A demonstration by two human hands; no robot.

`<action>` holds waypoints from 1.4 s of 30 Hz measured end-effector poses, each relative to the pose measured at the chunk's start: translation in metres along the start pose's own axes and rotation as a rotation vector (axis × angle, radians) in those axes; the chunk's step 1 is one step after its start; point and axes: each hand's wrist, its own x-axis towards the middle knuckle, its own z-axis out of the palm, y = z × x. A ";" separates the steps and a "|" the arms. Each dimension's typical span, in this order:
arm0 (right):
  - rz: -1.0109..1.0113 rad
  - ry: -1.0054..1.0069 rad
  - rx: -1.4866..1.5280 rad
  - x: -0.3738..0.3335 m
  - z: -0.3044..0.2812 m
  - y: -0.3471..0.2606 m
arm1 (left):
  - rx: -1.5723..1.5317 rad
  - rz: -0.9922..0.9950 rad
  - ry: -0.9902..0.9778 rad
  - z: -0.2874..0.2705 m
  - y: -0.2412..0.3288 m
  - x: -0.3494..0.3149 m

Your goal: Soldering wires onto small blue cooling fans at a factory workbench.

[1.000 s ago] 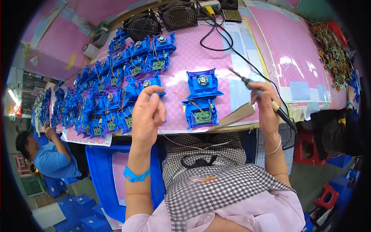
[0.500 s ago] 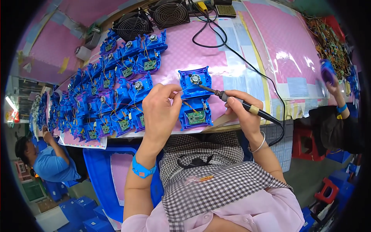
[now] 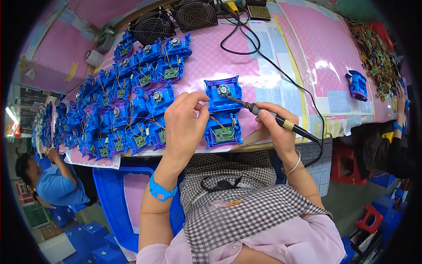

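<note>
My right hand grips a soldering iron like a pen, its tip at the small round speaker in a blue plastic housing. At that housing's left edge, my left hand has thumb and forefinger pinched together; what sits between them is too small to make out, though a thin wire seems to run near the fingertips. Just below lies a second blue housing half holding a green circuit board, with thin wires linking the two halves.
Rows of similar blue housings fill the table's left side. Two black fans stand at the back. The iron's black cord crosses the table. At right lie a blue housing and a wire-and-board heap; co-workers sit on both sides.
The co-worker on the right has set a blue housing on the table and drawn the hand back. My hands have barely moved; the iron's tip stays at the speaker.
</note>
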 end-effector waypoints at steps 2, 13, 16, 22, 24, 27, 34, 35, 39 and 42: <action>-0.006 0.002 -0.007 0.000 0.000 0.000 | -0.004 0.002 0.000 0.001 0.000 0.001; -0.118 -0.003 -0.071 -0.003 -0.007 -0.002 | -0.001 -0.031 -0.048 0.003 0.007 0.001; -0.076 0.045 -0.092 0.003 -0.017 -0.012 | 0.009 0.005 -0.004 0.007 0.010 0.001; -0.083 -0.015 -0.180 0.009 -0.021 -0.007 | 0.002 0.029 -0.032 0.023 0.007 0.004; -0.086 -0.023 -0.194 0.010 -0.022 -0.006 | 0.001 0.040 -0.054 0.026 0.009 0.005; -0.082 -0.023 -0.185 0.012 -0.021 -0.005 | -0.035 0.013 -0.099 0.027 0.011 0.007; -0.072 -0.030 -0.178 0.012 -0.020 -0.005 | -0.027 -0.003 -0.106 0.031 0.011 0.008; -0.072 -0.029 -0.176 0.012 -0.020 -0.005 | -0.023 0.001 -0.107 0.032 0.010 0.008; -0.084 -0.029 -0.198 0.012 -0.021 -0.005 | 0.012 0.043 -0.087 0.031 0.010 0.008; -0.073 -0.020 -0.177 0.012 -0.022 -0.005 | 0.024 -0.104 0.075 0.014 0.016 0.004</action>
